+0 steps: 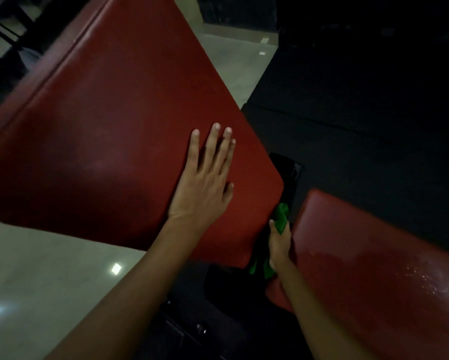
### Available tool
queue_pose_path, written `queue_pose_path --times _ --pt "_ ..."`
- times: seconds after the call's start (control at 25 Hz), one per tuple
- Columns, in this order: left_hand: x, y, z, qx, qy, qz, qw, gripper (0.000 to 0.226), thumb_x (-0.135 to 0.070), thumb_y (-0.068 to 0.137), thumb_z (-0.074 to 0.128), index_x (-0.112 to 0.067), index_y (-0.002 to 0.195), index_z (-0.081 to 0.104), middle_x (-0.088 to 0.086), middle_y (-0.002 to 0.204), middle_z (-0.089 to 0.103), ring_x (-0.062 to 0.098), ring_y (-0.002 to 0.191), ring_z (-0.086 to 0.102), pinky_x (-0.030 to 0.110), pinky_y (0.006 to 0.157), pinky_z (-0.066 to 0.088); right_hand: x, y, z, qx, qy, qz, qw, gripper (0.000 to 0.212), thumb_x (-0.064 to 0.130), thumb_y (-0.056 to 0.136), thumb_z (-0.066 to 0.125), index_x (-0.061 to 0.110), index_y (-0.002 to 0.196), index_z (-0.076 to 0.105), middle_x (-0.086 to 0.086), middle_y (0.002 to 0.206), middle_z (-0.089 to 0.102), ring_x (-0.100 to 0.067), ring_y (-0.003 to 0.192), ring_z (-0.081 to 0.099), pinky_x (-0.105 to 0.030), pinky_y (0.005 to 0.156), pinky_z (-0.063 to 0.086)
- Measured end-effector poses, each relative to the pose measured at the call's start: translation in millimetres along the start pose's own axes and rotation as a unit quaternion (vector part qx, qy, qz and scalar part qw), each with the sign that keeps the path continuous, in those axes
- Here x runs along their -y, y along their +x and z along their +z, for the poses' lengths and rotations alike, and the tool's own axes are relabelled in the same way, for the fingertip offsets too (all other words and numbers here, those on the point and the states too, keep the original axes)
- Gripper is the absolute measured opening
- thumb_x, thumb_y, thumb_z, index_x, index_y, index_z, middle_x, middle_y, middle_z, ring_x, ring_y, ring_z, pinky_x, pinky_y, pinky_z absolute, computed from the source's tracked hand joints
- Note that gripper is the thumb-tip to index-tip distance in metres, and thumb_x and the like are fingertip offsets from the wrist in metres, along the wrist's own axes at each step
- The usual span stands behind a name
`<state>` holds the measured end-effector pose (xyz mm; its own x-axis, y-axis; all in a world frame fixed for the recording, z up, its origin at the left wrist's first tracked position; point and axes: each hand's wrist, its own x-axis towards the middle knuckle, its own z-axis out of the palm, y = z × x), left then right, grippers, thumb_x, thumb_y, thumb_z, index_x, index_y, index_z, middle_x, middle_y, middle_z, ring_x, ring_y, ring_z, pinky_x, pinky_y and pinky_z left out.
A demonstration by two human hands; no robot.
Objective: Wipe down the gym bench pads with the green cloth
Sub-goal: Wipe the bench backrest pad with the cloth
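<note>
Dim, grainy wide-angle view: glare spots dot the pale floor point(115, 268), the right side falls to near-black, edges bend, and focus seems soft.

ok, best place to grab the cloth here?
Probably the bunched top of the cloth, coming from above. It sits in the gap between the big pad and small pad, where the right hand already grips its middle; the lower tail is tucked away.

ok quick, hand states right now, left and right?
Left hand: open, fingers straight, flat on the large red pad.
Right hand: closed, gripping the green cloth in the gap between the pads.
</note>
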<state>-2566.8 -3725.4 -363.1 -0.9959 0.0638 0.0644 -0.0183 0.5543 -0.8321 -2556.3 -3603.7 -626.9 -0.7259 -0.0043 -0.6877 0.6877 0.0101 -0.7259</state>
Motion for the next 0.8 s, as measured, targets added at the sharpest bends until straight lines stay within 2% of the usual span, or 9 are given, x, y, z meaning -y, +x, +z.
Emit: queue_pose_path --times 0.08,0.2,0.28,0.4,0.44,0.52,0.6,0.68,0.8 --pt "-1.9 0.4 1.6 -0.001 -0.001 -0.003 1.000 0.076 -0.053 0.093 0.021 -0.005 0.149 0.006 0.014 0.158 0.007 0.032 0.145 0.008 0.057 0.109 -0.010 20.2 20.1 -1.0 0.000 0.059 0.048 0.997 0.043 0.026 0.098 0.049 0.019 0.139 0.041 -0.006 0.134 0.050 -0.024 0.118 0.049 -0.037 0.100 0.041" --pt "-3.7 2.0 2.2 0.002 -0.004 0.003 1.000 0.075 -0.053 0.093 0.021 -0.005 0.150 0.008 0.013 0.158 0.009 0.032 0.145 0.009 0.057 0.110 -0.008 69.3 47.7 2.2 -0.047 -0.012 -0.009 0.999 0.043 0.029 0.096 0.050 0.020 0.138 0.043 -0.009 0.135 0.049 -0.027 0.121 0.048 -0.041 0.102 0.040" --pt "-5.1 1.5 3.7 -0.002 -0.003 -0.003 1.000 0.076 -0.053 0.092 0.022 -0.005 0.149 0.008 0.014 0.158 0.009 0.031 0.145 0.009 0.058 0.110 -0.008 93.9 41.7 6.5 -0.041 -0.075 -0.100 0.991 0.047 0.033 0.095 0.051 0.022 0.139 0.042 -0.007 0.140 0.044 -0.028 0.128 0.042 -0.045 0.107 0.035" --pt "-7.1 0.5 4.1 0.005 -0.005 -0.014 1.000 0.075 -0.051 0.092 0.023 -0.005 0.150 0.008 0.014 0.158 0.008 0.031 0.145 0.009 0.060 0.109 -0.011 125.0 3.5 11.0 0.013 -0.109 -0.322 0.940 0.046 0.034 0.093 0.051 0.017 0.136 0.047 -0.006 0.140 0.044 -0.020 0.126 0.040 -0.035 0.107 0.029" --pt "-7.6 1.0 4.7 0.000 -0.007 -0.018 1.000 0.074 -0.050 0.093 0.024 -0.006 0.150 0.008 0.013 0.158 0.008 0.031 0.145 0.009 0.059 0.109 -0.011 125.1 -1.3 11.7 0.022 -0.127 -0.360 0.924 0.047 0.034 0.092 0.050 0.016 0.136 0.048 -0.005 0.140 0.043 -0.016 0.125 0.038 -0.032 0.107 0.026" --pt "-7.4 1.7 4.0 -0.011 -0.014 -0.024 1.000 0.073 -0.049 0.093 0.024 -0.006 0.150 0.009 0.013 0.158 0.009 0.030 0.145 0.010 0.059 0.109 -0.012 109.6 8.3 6.1 0.019 -0.150 -0.339 0.929 0.052 0.039 0.091 0.046 0.015 0.137 0.046 -0.005 0.142 0.041 -0.016 0.126 0.037 -0.033 0.108 0.026" --pt "-9.6 1.3 3.1 -0.006 -0.011 -0.024 1.000 0.072 -0.049 0.093 0.024 -0.006 0.150 0.010 0.012 0.158 0.010 0.029 0.145 0.011 0.059 0.109 -0.011 97.7 33.5 -5.0 0.008 -0.132 -0.195 0.972 0.054 0.041 0.093 0.045 0.017 0.140 0.042 -0.008 0.142 0.043 -0.026 0.128 0.041 -0.044 0.108 0.032" --pt "-10.1 2.6 4.0 -0.002 -0.013 -0.021 1.000 0.072 -0.048 0.093 0.025 -0.006 0.150 0.011 0.012 0.157 0.012 0.029 0.144 0.011 0.058 0.109 -0.010 106.3 45.0 -8.3 0.012 -0.160 -0.108 0.981 0.048 0.035 0.096 0.045 0.020 0.141 0.040 -0.010 0.141 0.044 -0.033 0.128 0.042 -0.048 0.105 0.035" --pt "-8.7 2.7 4.5 -0.012 -0.024 -0.029 0.999 0.071 -0.047 0.093 0.027 -0.007 0.149 0.013 0.012 0.157 0.013 0.029 0.144 0.010 0.058 0.110 -0.010 144.3 27.8 2.8 0.063 -0.172 -0.233 0.955 0.043 0.037 0.096 0.047 0.021 0.136 0.046 -0.002 0.139 0.046 -0.025 0.127 0.042 -0.043 0.107 0.033"
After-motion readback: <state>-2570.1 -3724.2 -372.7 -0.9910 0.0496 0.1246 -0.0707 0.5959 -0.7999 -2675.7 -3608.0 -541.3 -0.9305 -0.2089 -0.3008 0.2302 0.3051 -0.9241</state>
